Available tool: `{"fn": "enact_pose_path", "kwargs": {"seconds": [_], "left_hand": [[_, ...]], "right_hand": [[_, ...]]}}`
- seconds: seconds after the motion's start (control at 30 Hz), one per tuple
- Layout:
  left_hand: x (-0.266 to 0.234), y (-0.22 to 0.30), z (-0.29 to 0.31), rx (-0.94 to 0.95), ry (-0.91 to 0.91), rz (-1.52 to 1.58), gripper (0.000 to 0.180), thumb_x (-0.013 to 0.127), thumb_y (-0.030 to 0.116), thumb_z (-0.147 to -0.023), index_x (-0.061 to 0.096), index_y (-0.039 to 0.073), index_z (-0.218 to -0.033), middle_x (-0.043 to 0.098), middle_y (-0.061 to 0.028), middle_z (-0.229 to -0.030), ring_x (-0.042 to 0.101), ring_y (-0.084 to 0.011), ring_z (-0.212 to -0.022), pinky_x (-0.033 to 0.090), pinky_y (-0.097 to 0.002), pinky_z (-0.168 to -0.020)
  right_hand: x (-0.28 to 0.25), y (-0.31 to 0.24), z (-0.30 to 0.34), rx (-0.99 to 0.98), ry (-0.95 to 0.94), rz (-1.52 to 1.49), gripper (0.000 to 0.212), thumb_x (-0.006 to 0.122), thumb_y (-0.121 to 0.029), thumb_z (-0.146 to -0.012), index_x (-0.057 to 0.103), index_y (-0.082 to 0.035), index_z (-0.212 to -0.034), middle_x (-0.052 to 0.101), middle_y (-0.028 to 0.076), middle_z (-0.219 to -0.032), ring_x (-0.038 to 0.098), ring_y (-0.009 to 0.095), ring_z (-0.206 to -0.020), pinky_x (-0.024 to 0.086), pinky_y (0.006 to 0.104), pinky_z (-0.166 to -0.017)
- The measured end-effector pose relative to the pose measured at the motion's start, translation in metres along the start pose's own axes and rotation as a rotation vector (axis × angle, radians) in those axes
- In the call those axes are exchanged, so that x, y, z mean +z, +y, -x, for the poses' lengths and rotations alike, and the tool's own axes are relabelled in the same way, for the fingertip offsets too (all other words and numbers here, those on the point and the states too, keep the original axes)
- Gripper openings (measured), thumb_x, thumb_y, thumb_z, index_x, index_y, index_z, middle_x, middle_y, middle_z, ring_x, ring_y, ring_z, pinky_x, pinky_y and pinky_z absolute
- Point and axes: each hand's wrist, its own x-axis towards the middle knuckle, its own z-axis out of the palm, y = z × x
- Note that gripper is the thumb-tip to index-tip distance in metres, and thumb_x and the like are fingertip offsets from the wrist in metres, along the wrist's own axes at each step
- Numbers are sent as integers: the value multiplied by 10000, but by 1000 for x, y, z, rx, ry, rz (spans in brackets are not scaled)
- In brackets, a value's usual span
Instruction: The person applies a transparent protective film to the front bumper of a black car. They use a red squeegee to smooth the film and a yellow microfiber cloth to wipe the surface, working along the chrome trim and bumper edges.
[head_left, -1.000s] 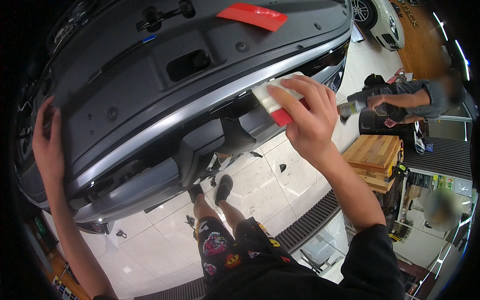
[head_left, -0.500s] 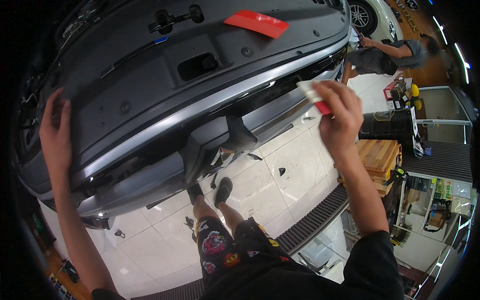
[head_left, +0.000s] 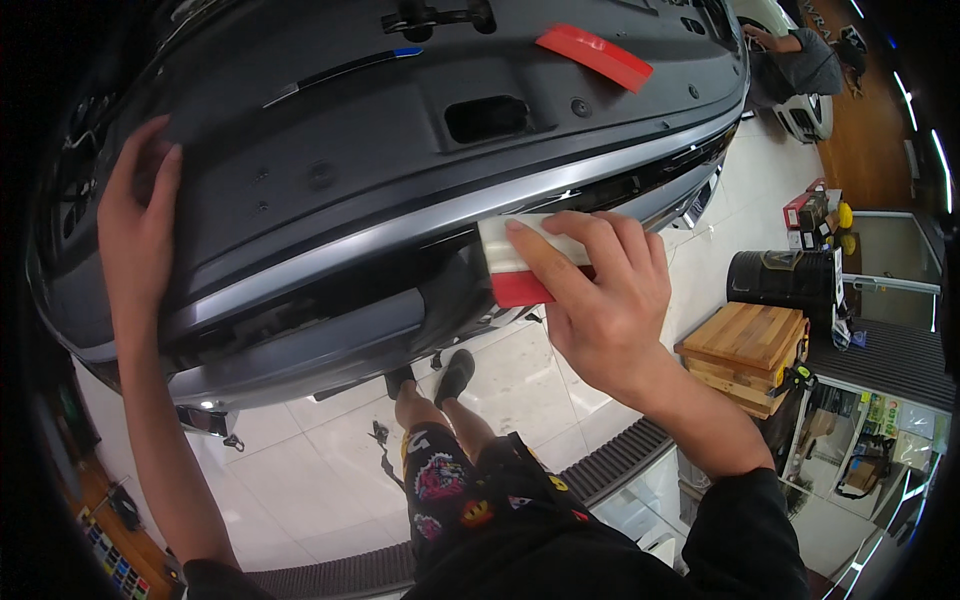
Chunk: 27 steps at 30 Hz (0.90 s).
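My right hand (head_left: 610, 310) grips a squeegee (head_left: 522, 289) with a red body and a white felt-like edge. It is held before the dark recess at the front of a car, just below a silver trim strip (head_left: 370, 243); whether it touches the car I cannot tell. On the far left my left hand (head_left: 140, 225) rests at the car's dark grey top panel (head_left: 400, 150), fingers and thumb apart, with nothing visible in it. A curved red flexible piece (head_left: 597, 58) lies on that panel. Farther left on it is a slim dark tool (head_left: 345, 73) with a blue end.
Behind the right arm stand a wooden box (head_left: 745, 335) and a black drum (head_left: 785, 278). Another person (head_left: 805, 65) is at the upper right, near a white car. Small dark parts lie on the tiled floor (head_left: 310, 455) around my feet. A ribbed dark strip (head_left: 620, 460) crosses behind me.
My right hand has brought the squeegee left and down, closer to the car's front. The view has shifted, so the car appears farther right. My left hand stays by the panel.
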Motion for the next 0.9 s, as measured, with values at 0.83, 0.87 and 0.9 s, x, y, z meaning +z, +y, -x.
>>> {"fn": "enact_pose_path", "kwargs": {"seconds": [0.83,0.87,0.9], "left_hand": [[0,6,0,-14,-12,-38,427,606,348,-1013,613,153,-1393,664,-111,-1167,673,-217,-1002,522,-350,-898],[0,8,-1,-23,-15,-39,430,607,348,-1012,612,151,-1394,664,-109,-1166,674,-216,-995,522,-349,-896],[0,6,0,-32,-25,-40,427,606,348,-1013,613,151,-1392,664,-111,-1166,674,-212,-988,520,-343,-895]], "right_hand": [[-6,42,10,38,20,60,529,683,18,-630,746,-158,-1125,653,19,-1039,600,241,-992,395,391,-787],[-7,51,12,55,17,77,529,685,21,-630,745,-160,-1123,651,18,-1036,600,239,-989,396,390,-786],[-7,58,11,68,7,92,529,687,24,-629,744,-162,-1121,650,17,-1033,600,237,-987,397,389,-784]]}}
